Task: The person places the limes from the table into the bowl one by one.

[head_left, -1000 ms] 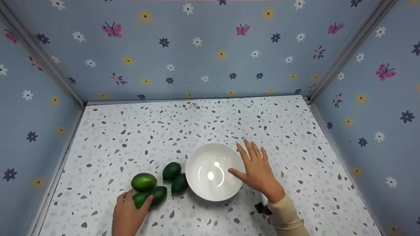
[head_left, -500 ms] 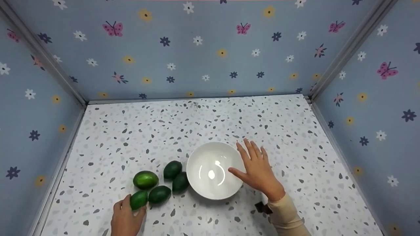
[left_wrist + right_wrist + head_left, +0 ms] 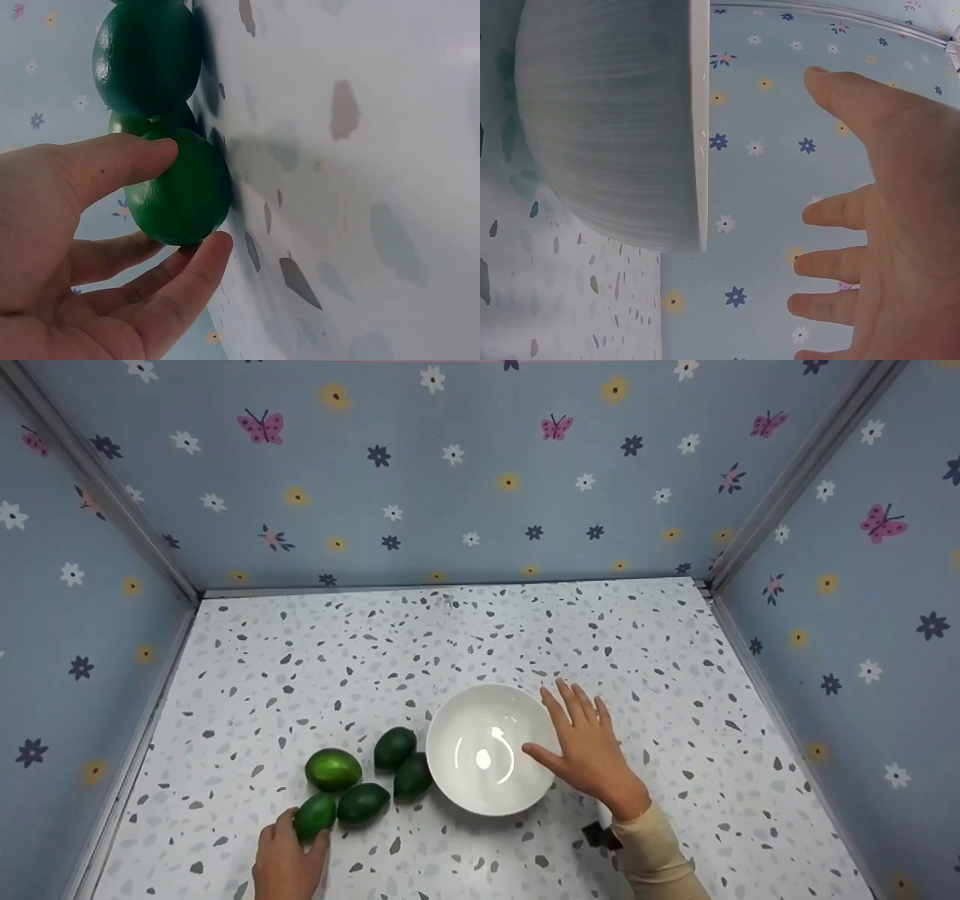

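While the small green fruit [image 3: 314, 817] lies at the near left of the cluster, the left hand [image 3: 289, 856] pinches it lightly between thumb and curved fingers. A second ago that thumb reached across to the near dark fruit [image 3: 364, 804]; it has since drawn back to the small one's near end, leaving the dark fruit fully in sight. The hold thus seems narrowed to a single fruit, apparently resting on the table [image 3: 480, 637]. Just beyond it sits a lighter green fruit [image 3: 334, 770]; two more dark fruits [image 3: 394, 749] lie farther right, beside the white bowl [image 3: 491, 750]. Spread wide, the right hand [image 3: 589, 750] hovers at the bowl's right rim, its pose unchanged. Flowered walls [image 3: 480, 495] stand behind.
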Action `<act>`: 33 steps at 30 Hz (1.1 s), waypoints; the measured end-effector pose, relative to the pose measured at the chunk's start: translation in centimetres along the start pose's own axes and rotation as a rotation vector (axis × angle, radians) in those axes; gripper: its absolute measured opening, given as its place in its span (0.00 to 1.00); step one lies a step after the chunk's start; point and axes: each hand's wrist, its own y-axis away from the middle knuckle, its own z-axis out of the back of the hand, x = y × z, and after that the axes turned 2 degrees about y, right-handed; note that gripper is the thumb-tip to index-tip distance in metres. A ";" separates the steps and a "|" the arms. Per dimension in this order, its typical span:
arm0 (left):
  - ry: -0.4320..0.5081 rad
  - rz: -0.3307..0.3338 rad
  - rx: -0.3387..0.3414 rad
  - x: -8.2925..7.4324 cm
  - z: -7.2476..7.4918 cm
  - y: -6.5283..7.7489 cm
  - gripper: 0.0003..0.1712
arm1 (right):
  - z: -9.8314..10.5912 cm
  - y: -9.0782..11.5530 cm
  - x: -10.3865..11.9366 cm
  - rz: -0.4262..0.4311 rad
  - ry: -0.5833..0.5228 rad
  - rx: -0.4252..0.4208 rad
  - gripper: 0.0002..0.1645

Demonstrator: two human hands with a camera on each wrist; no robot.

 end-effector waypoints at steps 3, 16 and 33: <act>-0.005 0.008 -0.004 0.0 -0.1 0.0 0.35 | -0.5 0.0 -0.1 0.006 -0.043 -0.001 0.51; -0.001 -0.005 -0.034 0.0 -0.2 0.2 0.35 | -2.8 0.0 -0.5 -0.008 -0.234 -0.026 0.34; 0.035 -0.114 -0.194 -1.3 1.6 0.5 0.33 | -3.8 -0.4 -1.1 0.029 -0.283 -0.130 0.23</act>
